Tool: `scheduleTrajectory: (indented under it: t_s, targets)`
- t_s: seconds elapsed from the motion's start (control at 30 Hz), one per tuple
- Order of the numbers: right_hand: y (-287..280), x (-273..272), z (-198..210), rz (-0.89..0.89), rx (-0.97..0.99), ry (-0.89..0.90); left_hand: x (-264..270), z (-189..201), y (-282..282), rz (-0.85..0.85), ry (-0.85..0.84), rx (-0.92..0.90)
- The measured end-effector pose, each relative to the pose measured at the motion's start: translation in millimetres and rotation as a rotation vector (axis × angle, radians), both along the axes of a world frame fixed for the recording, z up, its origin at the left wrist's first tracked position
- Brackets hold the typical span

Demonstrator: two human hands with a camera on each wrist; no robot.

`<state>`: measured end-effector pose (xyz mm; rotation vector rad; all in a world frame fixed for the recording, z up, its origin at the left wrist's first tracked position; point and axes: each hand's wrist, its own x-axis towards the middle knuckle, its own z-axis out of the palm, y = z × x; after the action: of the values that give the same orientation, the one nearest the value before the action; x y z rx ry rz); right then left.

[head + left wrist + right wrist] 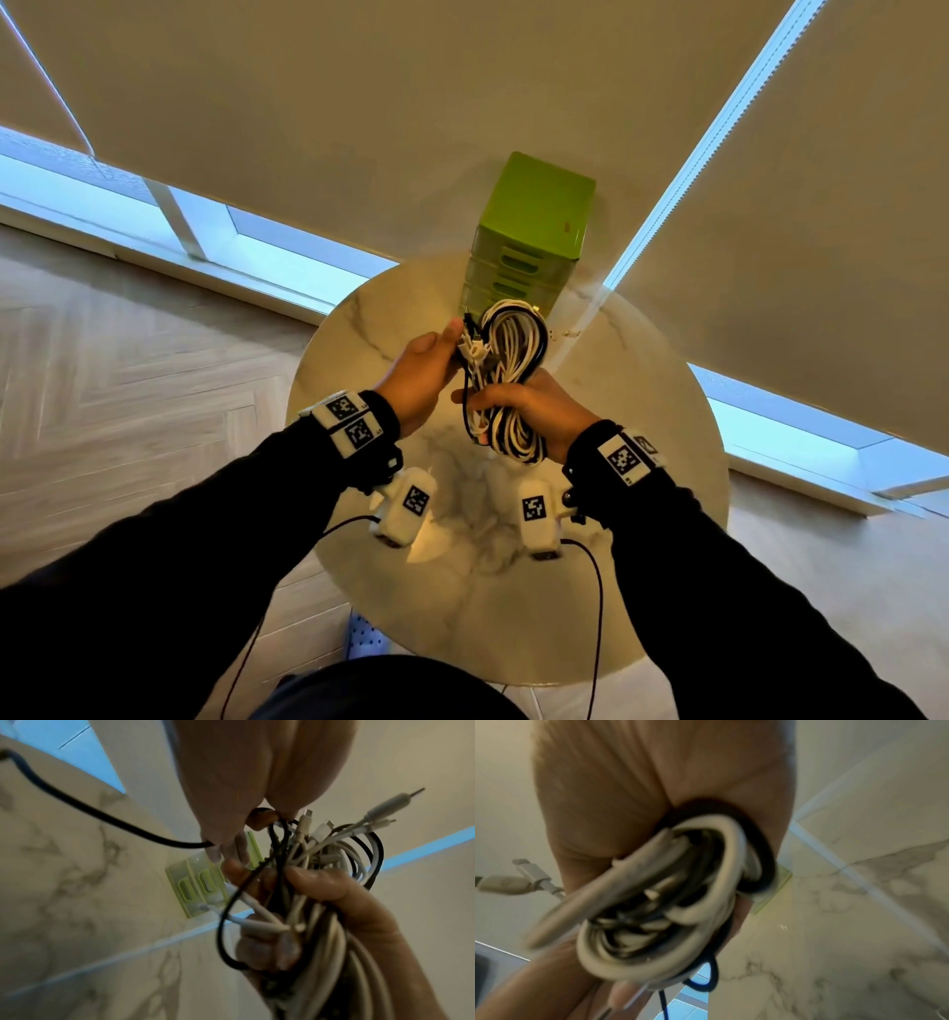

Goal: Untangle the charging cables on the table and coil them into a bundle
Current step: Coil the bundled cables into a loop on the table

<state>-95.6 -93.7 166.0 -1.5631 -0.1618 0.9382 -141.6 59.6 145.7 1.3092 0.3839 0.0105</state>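
Note:
A coiled bundle of white and black charging cables [516,344] is held upright above the round marble table [642,411]. My right hand [493,401] grips the bundle around its middle, with fingers wrapped round the strands [321,943]; the coil's lower loops [654,892] fill the right wrist view. My left hand [454,339] sits at the bundle's upper left and pinches a black cable [272,833] among the loose plug ends [306,819]. Several white connectors [385,805] stick out past the fingers. A black loop [468,411] hangs below.
A green set of small drawers [534,221] stands at the table's far edge, just behind the bundle. Window blinds hang behind it. Wood floor lies to the left, and a blue and white object [364,637] shows under the table's near edge.

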Motion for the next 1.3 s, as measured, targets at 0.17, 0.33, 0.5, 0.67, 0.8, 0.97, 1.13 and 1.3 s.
scheduleTrajectory:
  t_s: [0.17, 0.33, 0.5, 0.67, 0.8, 0.97, 1.13, 1.3]
  targets:
    - [0, -1, 4, 0.018, -0.052, -0.013, 8, 3, -1, 0.154, 0.047, -0.114]
    - [-4, 1, 3, -0.035, -0.044, -0.054, 5, 7, -3, 0.087, 0.011, -0.393]
    - [-1, -4, -1, -0.060, 0.028, -0.019, 10, 14, -16, 0.229, 0.020, -0.505]
    - [-2, -9, 1, -0.008, 0.056, 0.052, 21, 13, -23, 0.291, 0.049, -0.568]
    - [-5, -12, 0, 0.010, 0.046, 0.081, 23, 6, -23, 0.229, 0.081, -0.632]
    - [-4, -12, 0, -0.073, 0.028, 0.034, 25, 7, -21, 0.138, 0.034, -0.652]
    - [0, 1, 3, -0.307, -0.003, -0.103, 13, 5, -16, 0.092, 0.044, -0.107]
    - [1, 15, 14, -0.466, 0.098, -0.167, -23, -16, -17, -0.401, 0.172, 0.052]
